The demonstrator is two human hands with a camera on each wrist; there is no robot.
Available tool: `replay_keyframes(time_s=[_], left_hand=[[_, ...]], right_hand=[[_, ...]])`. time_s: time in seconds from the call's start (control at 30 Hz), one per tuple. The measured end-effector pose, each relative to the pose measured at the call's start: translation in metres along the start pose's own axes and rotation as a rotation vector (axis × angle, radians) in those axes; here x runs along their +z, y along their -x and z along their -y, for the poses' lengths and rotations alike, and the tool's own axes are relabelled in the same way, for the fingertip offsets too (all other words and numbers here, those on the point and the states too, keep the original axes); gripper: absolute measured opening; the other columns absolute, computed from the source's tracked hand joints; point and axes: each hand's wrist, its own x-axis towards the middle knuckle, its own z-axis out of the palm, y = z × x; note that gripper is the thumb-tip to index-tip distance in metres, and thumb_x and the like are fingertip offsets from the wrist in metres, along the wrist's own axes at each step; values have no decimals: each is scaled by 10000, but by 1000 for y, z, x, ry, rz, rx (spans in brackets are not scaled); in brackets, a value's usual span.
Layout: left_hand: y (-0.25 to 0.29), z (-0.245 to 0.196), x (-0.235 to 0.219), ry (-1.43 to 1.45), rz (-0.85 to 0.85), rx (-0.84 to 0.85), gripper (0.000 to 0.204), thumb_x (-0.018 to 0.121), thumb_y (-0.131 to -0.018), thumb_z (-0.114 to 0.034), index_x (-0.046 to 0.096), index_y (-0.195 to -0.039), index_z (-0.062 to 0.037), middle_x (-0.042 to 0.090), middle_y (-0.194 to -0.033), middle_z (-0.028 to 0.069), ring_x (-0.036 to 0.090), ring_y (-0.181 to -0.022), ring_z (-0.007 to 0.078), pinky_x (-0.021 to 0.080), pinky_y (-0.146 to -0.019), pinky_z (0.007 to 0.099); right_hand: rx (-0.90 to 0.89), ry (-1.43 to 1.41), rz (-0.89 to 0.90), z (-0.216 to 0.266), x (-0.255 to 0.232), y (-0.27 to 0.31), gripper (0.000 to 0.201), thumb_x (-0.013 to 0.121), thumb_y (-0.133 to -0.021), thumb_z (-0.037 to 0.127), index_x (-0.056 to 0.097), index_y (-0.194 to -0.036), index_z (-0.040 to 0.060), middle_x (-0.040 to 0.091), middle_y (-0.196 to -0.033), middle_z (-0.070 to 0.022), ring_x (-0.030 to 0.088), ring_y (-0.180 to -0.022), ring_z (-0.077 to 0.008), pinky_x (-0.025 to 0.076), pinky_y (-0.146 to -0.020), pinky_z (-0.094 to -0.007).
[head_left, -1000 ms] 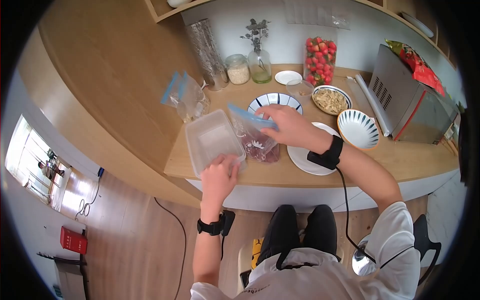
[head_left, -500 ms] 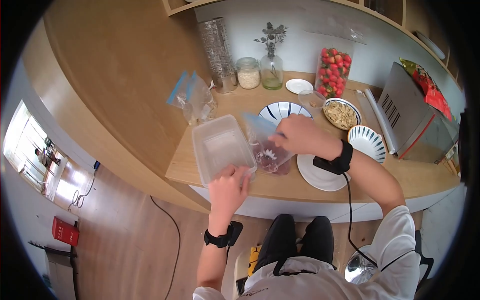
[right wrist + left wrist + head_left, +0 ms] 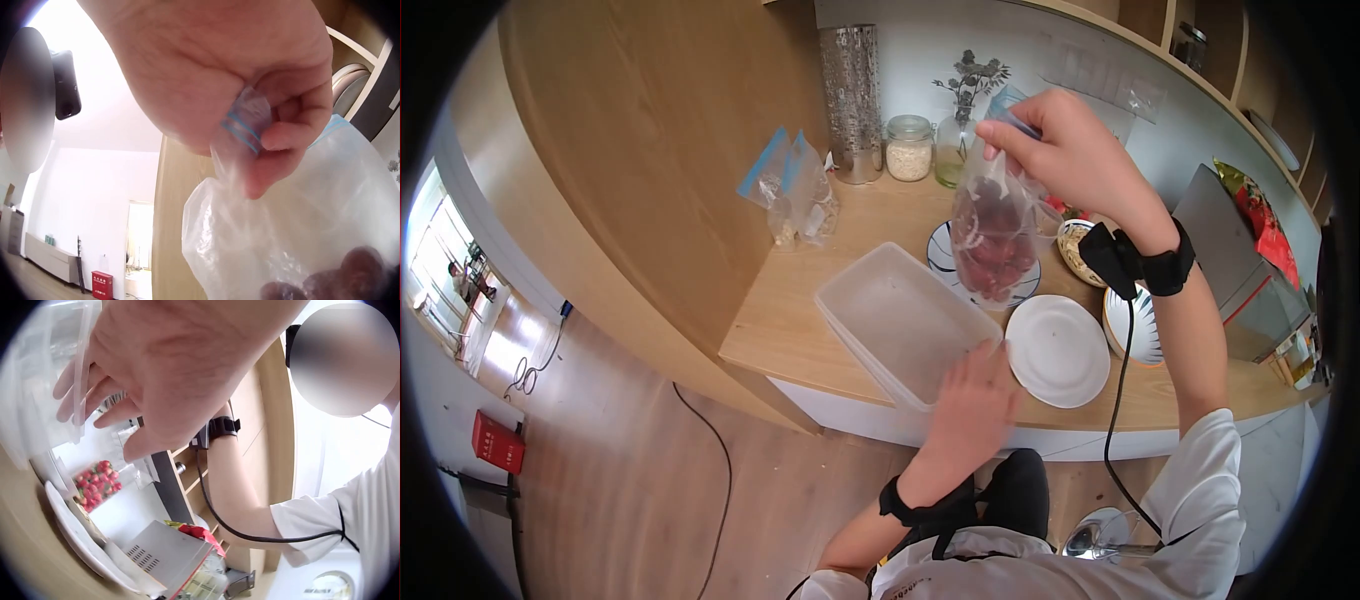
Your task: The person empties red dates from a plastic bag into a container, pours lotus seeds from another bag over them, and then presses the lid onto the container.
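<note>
At two o'clock from container [image 3: 882,318], right hand [image 3: 1078,158] grasping bag [image 3: 997,228], best kept upright; at four, left hand [image 3: 974,412] released.

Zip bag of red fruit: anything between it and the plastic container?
Nothing visible. The zip bag hangs from the right hand, with the open plastic container beside it; the left hand is at the container's near right side, seemingly off that path.

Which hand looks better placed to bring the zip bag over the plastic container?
Probably the right hand: it pinches the bag by its top, raised above the counter. The left hand, fingers open at the container, seems better suited to steadying.
</note>
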Motion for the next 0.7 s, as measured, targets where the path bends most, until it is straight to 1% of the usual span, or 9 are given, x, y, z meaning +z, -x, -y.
replay_keyframes(time_s=[0.03,0.1,0.23,0.3,0.37,0.5,0.53,0.57,0.7], left_hand=[[-5,-6,-1,6,-2,-3,401,660,-854,-171,594,-1225,-36,506,-1282,209,537,-1147,371,455,-954,440],[-19,-19,-6,283,-87,151,366,670,-840,-122,609,-1191,-38,457,-1350,212,508,-1195,371,432,-985,442],[-9,-11,-18,754,-11,208,309,683,-806,-70,649,-1113,-59,530,-1269,191,541,-1148,345,433,-970,429],[10,14,-27,674,-191,45,264,709,-760,-49,687,-1020,-91,602,-1157,145,564,-1107,310,431,-965,402],[13,39,-53,351,-283,-56,225,724,-731,-72,698,-952,-102,636,-1070,104,579,-1054,308,427,-966,405],[5,89,-94,-64,-180,43,317,793,-679,-190,713,-980,-130,618,-1042,77,556,-1041,304,405,-945,446],[4,96,-94,-153,-116,98,339,812,-665,-235,721,-980,-148,610,-1020,64,545,-1038,301,396,-934,456],[5,102,-88,-153,-119,99,339,812,-665,-235,721,-980,-148,610,-1020,64,545,-1038,301,396,-934,456],[15,98,-68,-178,-197,144,282,819,-683,-305,728,-939,-226,558,-975,1,520,-957,242,389,-898,449]], right_hand=[[0,4,6,-1,3,-5,332,611,-909,270,719,-764,-8,563,-514,-111,532,-465,-243,442,-530,-355],[-12,-75,30,-6,15,-17,369,610,-950,313,713,-774,6,572,-551,-26,523,-480,-79,413,-470,-254],[8,-223,64,4,42,-24,370,609,-948,321,734,-814,0,545,-531,-30,511,-465,-89,410,-465,-255],[-12,-231,63,6,53,-29,367,610,-948,323,738,-820,4,531,-523,-22,500,-459,-88,403,-461,-256],[-30,-240,67,7,60,-31,364,611,-947,325,741,-825,8,516,-515,-15,489,-454,-88,396,-458,-258],[-29,-287,29,20,63,-34,364,612,-944,331,724,-794,19,477,-511,4,456,-444,-75,371,-438,-261],[-41,-290,30,23,63,-34,343,617,-921,321,736,-790,27,501,-508,-46,453,-448,-136,375,-469,-306],[-54,-290,30,26,63,-34,323,622,-898,311,748,-785,36,524,-505,-95,451,-452,-197,380,-499,-350],[-81,-301,47,26,68,-33,321,619,-898,312,750,-791,39,511,-495,-92,446,-455,-201,367,-495,-359]])
